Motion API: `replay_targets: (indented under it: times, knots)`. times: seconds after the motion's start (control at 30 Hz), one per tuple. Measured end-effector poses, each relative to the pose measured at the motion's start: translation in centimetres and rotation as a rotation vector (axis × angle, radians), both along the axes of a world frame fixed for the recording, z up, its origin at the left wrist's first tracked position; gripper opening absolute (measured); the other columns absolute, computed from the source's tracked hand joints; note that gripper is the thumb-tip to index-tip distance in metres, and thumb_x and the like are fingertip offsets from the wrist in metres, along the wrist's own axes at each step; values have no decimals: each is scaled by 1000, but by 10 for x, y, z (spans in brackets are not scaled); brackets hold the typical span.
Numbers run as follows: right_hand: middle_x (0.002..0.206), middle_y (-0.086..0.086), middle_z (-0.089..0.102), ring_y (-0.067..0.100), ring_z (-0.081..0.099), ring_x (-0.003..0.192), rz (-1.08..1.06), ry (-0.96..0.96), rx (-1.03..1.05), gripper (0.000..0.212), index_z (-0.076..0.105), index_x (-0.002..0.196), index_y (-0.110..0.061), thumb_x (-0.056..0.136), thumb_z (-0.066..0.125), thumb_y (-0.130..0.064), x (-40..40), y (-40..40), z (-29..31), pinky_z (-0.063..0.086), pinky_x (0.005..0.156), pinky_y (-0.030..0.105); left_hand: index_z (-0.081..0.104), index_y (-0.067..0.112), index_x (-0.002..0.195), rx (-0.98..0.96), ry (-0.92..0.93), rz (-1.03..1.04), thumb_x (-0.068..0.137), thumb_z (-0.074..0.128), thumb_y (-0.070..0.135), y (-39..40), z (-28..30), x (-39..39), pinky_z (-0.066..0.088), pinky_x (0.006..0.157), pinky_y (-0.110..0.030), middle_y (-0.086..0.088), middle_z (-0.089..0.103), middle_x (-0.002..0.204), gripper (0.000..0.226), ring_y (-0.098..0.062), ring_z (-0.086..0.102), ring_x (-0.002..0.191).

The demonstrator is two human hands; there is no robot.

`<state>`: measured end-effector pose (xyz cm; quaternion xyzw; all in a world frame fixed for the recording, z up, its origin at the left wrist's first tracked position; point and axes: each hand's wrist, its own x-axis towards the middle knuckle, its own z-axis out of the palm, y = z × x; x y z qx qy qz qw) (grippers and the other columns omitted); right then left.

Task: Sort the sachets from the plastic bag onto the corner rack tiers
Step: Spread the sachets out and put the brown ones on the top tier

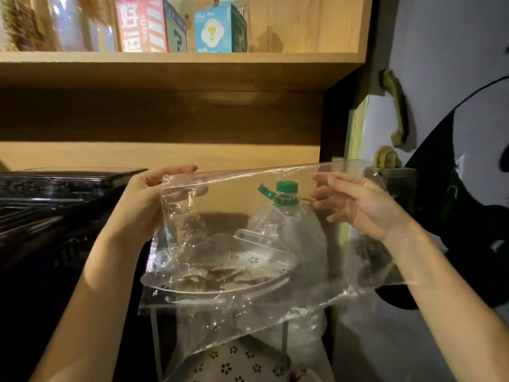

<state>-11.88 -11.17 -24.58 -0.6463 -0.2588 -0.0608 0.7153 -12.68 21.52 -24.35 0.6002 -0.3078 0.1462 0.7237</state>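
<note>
Wooden shelving (176, 62) fills the background, with 2 printed boxes (150, 24) on the top board at 12 o'clock. Front and centre, a clear plastic bag (248, 244) is held up flat like a sheet. The left hand (148, 194) pinches its upper corner at 9 o'clock. The right hand (355, 202), at 3 o'clock, has loosely spread fingers at the bag's top edge; whether it grips the film, I cannot tell.

Seen through the bag, a pile of brownish sachets (220, 277) lies on the upper tier (283, 264) of the perforated corner rack. A lower tier (234, 362) shows at 6 o'clock. A bottle with a green cap (286, 188) stands behind.

The bag looks very light, limp and slippery, so pinching its edges seems best. Its long axis runs left to right, with the top edge rising slightly to the right. It appears empty.
</note>
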Motion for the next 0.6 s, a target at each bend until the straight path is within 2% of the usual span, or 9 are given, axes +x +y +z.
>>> replay_targets:
  times: [0.03,0.07,0.13,0.27,0.33,0.4,0.43,0.5,0.6]
  knots:
    - [79,5,74,15,70,62,2,39,-4,24,70,96,-14,83,52,-23,-2,-3,-8,53,44,22,76,19,68,-12,28,24,68,73,10,-1,-10,3,56,51,-19,2,75,70,10,-10,70,59]
    - [80,6,74,15,69,62,-7,82,-15,26,69,97,-13,83,52,-25,-2,-6,-17,53,45,22,76,19,70,4,85,53,74,64,5,-6,-20,1,56,52,-18,0,75,69,18,-10,70,60]
    - [79,4,74,14,69,63,-30,176,-28,29,68,98,-12,80,52,-29,-5,-12,-40,53,45,22,76,17,73,14,190,-9,60,69,17,-12,-42,-3,56,51,-21,-3,75,70,15,-12,71,63]
    - [79,1,74,14,69,65,-78,326,-33,29,66,101,-12,85,49,-29,-17,-27,-89,53,46,22,76,14,82,41,346,-199,34,84,40,-21,-88,-3,57,54,-26,-7,75,78,54,-18,72,71]
    - [78,-1,74,13,69,63,-94,399,-24,28,67,100,-12,85,49,-27,-25,-33,-111,52,46,22,65,-2,109,-64,495,-530,62,72,32,-24,-109,-7,56,78,-38,-27,68,102,59,-34,66,96]
    - [79,0,74,13,70,63,-97,471,-23,30,67,100,-12,79,52,-28,-33,-39,-132,53,45,21,28,-15,134,-113,527,-765,90,34,18,-20,-130,-7,37,102,-53,-42,42,129,55,-49,43,121]
    - [82,1,75,14,70,64,-84,500,-23,31,67,100,-12,78,53,-29,-37,-41,-141,53,45,22,20,-14,137,-77,532,-772,94,27,20,-16,-141,-7,35,101,-54,-42,37,133,55,-50,40,123]
    - [88,2,74,15,70,67,-71,554,-39,32,68,101,-13,77,54,-28,-45,-45,-158,53,44,23,26,-6,138,29,711,-1014,95,34,37,-16,-166,-6,48,91,-49,-39,45,128,62,-47,51,115]
    - [96,2,72,15,70,76,-71,671,-158,34,64,112,-12,84,52,-27,-50,-46,-189,54,49,23,47,7,131,343,773,-918,79,51,63,-19,-200,-15,51,85,-49,-35,57,116,76,-42,61,101]
